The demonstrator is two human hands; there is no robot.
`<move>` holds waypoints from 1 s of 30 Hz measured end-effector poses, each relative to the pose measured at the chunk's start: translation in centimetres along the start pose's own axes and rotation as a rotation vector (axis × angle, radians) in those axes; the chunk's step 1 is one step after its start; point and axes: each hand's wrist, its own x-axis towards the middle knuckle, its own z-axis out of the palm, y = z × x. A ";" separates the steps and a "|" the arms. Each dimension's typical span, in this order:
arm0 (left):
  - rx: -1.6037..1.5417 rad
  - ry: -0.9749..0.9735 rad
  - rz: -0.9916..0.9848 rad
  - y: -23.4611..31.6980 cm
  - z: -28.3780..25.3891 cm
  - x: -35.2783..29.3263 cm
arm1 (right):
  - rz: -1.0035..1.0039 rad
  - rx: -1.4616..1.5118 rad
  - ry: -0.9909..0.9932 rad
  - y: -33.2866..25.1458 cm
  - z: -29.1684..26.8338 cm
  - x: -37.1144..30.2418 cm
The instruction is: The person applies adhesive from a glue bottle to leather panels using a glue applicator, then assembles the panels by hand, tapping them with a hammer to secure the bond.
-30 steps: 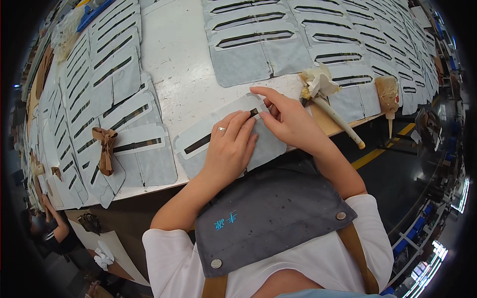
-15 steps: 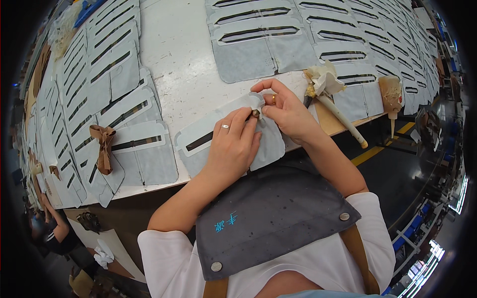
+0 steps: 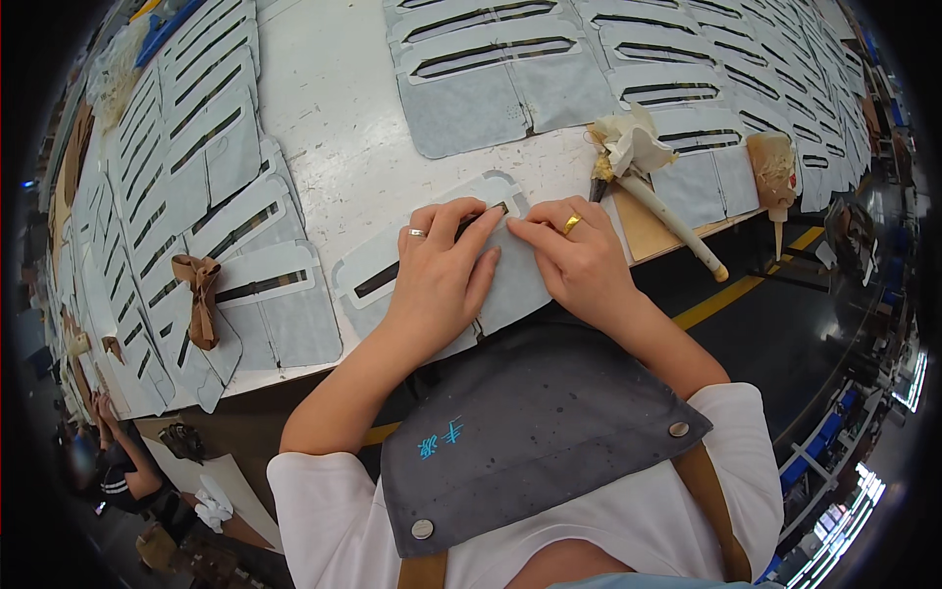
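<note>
A pale grey-blue fabric panel (image 3: pixel 525 280) lies at the near edge of the white table, with a lighter strip around a long dark slot. My left hand (image 3: pixel 437 265) rests on it with fingers stretched over the slot, the index fingertip near the slot's right end and the thumb apart. My right hand (image 3: pixel 579 255) is curled at the same end, its thumb and index finger closed on the panel's surface there. Part of the slot is hidden under my left fingers. Both hands wear a ring.
Similar slotted panels overlap in rows at left (image 3: pixel 285 324) and far right (image 3: pixel 500 98). A knotted brown strip (image 3: pixel 201 299) lies on the left ones. Right of my hands are a pale-handled brush (image 3: pixel 677 221) with crumpled wrapping and a glue-stained bottle (image 3: pixel 775 177). Another person's arm (image 3: pixel 137 471) shows at far left.
The panel's right end, bent up between my fingers before, now lies flat. My right hand has curled and lowered onto it, while my left fingers have spread along the slot.
</note>
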 end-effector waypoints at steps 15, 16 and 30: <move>-0.041 0.024 0.032 -0.5 -0.5 0.8 | 0.003 -0.008 0.041 0.1 0.3 0.0; -0.042 0.025 0.028 -0.5 -0.4 0.8 | -0.008 -0.018 0.034 0.1 0.2 -0.1; 0.140 -0.008 0.085 -0.5 0.1 0.8 | -0.066 -0.075 -0.014 0.2 0.0 0.4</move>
